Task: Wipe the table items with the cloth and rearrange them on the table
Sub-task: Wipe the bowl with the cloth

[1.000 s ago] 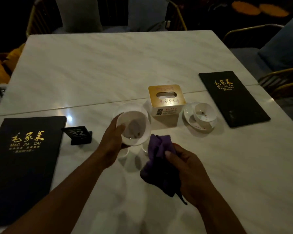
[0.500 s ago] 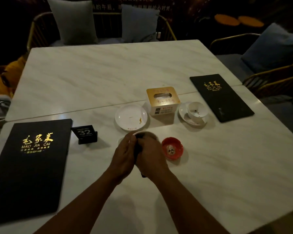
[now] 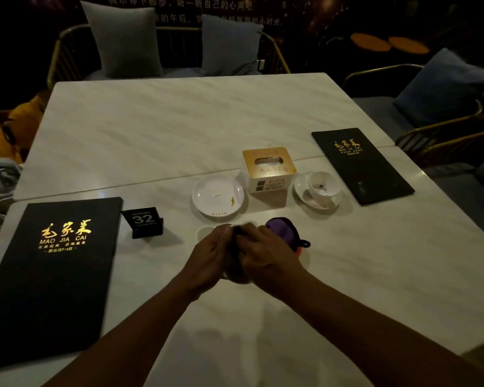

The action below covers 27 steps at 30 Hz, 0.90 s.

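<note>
My left hand (image 3: 210, 255) and right hand (image 3: 266, 258) meet over the near table's middle. Between them is a small bowl (image 3: 235, 276), mostly hidden, gripped by my left hand. My right hand presses the purple cloth (image 3: 280, 226) into it; the cloth bunches out to the right, over a red dish (image 3: 301, 251) of which only an edge shows. Behind them lie a white plate (image 3: 217, 195) with specks, a gold-topped tissue box (image 3: 268, 169), and a white cup (image 3: 323, 185) tilted on its saucer (image 3: 301, 191).
A black menu (image 3: 51, 269) lies at the left, another black menu (image 3: 361, 163) at the far right. A black "32" sign (image 3: 144, 220) stands left of my hands. A small white dish (image 3: 204, 233) peeks out behind my left hand. Cushioned chairs surround the tables.
The bowl came down from beside the plate to between both hands, and the cloth went into it. Since half a second ago the cloth has spread right over the red dish.
</note>
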### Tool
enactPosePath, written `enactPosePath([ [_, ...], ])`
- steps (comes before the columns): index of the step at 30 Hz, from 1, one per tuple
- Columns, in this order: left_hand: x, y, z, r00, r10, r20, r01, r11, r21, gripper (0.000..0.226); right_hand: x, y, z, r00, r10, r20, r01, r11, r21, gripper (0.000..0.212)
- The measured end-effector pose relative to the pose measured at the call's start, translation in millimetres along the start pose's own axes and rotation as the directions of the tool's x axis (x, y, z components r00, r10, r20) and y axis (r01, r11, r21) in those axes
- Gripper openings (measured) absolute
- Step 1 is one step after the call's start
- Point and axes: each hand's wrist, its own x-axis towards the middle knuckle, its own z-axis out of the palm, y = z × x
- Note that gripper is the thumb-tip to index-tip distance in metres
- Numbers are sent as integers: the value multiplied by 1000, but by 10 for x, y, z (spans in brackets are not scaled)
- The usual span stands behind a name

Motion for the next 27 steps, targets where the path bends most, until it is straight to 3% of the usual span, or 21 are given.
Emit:
enactPosePath([
  [4, 109, 3, -10, 986, 154, -59, -140, 971, 192, 36, 10, -114, -9, 992, 126, 24, -127, 992, 22, 46],
  [8, 243, -137, -47, 972, 206, -109, -150, 913, 380, 43, -8, -237, -103, 978, 188, 94, -205, 950, 234, 30],
  [10, 217, -206, -4, 976, 179, -123, -122, 920, 371, 46, 4, -262, -149, 941, 241, 240, -323, 850, 415, 29],
  [12, 148, -221, 53, 978, 168, -124, -112, 923, 367, 43, 32, -231, -174, 882, 273, 384, -460, 672, 580, 26],
  [13, 117, -203, 68, 979, 170, -113, -121, 930, 348, 38, 31, -206, -165, 874, 296, 384, -485, 539, 688, 21],
  [15, 100, -159, 62, 977, 180, -114, -151, 963, 224, 29, -15, -197, -156, 852, 335, 401, -449, 77, 890, 19],
  [16, 100, -123, 50, 976, 179, -127, -159, 976, 149, 30, -51, -208, -151, 843, 336, 421, -382, -176, 907, 22],
  [17, 117, -91, 33, 976, 167, -137, -156, 984, 88, 31, -75, -208, -139, 839, 337, 427, -303, -363, 881, 23],
  [18, 135, -73, 18, 979, 151, -136, -148, 988, 32, 32, -117, -195, -139, 830, 354, 430, -246, -460, 853, 22],
  [19, 144, -50, 8, 983, 124, -134, -129, 991, -27, 34, -148, -155, -151, 817, 383, 431, -215, -491, 844, 20],
  [20, 149, -43, -2, 987, 71, -142, -85, 992, -89, 36, -190, -89, -176, 794, 439, 420, -218, -438, 872, 20],
  [21, 150, -33, 0, 989, 6, -145, -28, 988, -149, 39, -235, -4, -210, 766, 515, 383, -244, -318, 916, 20],
  [23, 148, -56, 8, 986, -73, -151, 46, 983, -177, 44, -317, 149, -330, 710, 665, 229, -369, 74, 926, 23],
  [25, 132, -93, 44, 988, -43, -151, 24, 992, -122, 40, -292, 160, -403, 737, 661, 139, -510, 409, 757, 21],
  [27, 81, -61, 133, 990, 25, -139, -37, 996, -86, 29, -167, 39, -367, 750, 635, 184, -588, 515, 623, 18],
])
